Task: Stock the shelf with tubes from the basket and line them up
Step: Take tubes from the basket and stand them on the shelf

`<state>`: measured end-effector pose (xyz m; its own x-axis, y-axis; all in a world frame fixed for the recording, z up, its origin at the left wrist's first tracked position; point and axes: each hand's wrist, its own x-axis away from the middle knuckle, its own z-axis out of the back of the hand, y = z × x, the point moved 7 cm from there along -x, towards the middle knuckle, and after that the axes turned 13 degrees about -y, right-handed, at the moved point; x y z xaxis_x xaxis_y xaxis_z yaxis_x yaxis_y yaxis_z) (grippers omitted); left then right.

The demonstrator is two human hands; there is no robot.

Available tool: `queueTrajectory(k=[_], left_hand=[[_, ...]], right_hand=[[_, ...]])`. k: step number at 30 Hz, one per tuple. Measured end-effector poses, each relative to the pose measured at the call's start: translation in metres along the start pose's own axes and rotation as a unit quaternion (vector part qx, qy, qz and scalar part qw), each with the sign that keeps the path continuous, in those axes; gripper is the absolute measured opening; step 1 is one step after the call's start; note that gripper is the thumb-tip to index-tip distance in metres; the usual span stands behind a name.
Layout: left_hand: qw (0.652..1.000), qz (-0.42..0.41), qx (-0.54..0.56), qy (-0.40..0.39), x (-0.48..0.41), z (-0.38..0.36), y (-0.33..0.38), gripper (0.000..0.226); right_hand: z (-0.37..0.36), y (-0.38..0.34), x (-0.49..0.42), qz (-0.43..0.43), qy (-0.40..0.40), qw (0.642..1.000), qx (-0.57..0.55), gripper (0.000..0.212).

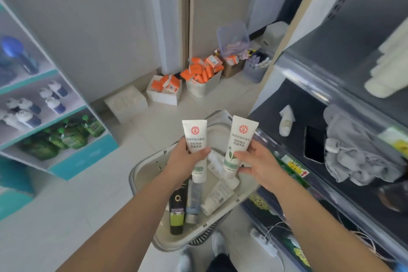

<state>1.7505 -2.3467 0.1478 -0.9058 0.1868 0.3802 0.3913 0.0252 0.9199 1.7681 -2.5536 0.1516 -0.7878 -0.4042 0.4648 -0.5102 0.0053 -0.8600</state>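
With the left hand (187,159), gripping one white tube (195,139), fingers and thumb curled round its lower half, cap end down. With the right hand (258,161), pinching a second white tube (239,139) of the same brand, also upright. Holding both just above the grey basket (141,174), hands apart, tubes side by side and not touching. Lower, inside the basket, waiting to be moved: a black-and-green tube (177,212), a grey-blue tube (194,199), a labelled white tube (217,196) on its side, and probably one more small white one, partly hidden. To the right, just beside the basket, a dark shelf (295,104) carrying a phone (314,142), a grey cloth (353,150) and one white tube-like thing (287,120) lying flat, too blurred to name. No lined-up row to see on it. Judging from this: early in the task, one pair lifted but not placed, most of the stocking and all of the lining up left.
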Motion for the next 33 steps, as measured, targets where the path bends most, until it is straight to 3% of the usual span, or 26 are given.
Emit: queueTrajectory(k=[7, 20, 28, 33], left_hand=[[0.984, -0.093, -0.09, -0.126, 0.001, -0.077, 0.076, 0.041], [0.921, -0.205, -0.141, -0.299, 0.049, -0.315, 0.185, 0.044], [0.895, -0.28, -0.167, -0.305, 0.059, -0.458, 0.238, 0.04], [0.909, -0.276, -0.178, -0.258, 0.032, -0.51, 0.237, 0.042]], right_hand=[[0.024, -0.058, 0.081, 0.113, 0.081, 0.99, 0.0, 0.042], [0.138, -0.123, 0.288, 0.239, 0.219, 0.944, 0.065, 0.043], [0.228, -0.16, 0.397, 0.288, 0.344, 0.88, 0.153, 0.036], [0.285, -0.154, 0.415, 0.278, 0.415, 0.856, 0.133, 0.031]])
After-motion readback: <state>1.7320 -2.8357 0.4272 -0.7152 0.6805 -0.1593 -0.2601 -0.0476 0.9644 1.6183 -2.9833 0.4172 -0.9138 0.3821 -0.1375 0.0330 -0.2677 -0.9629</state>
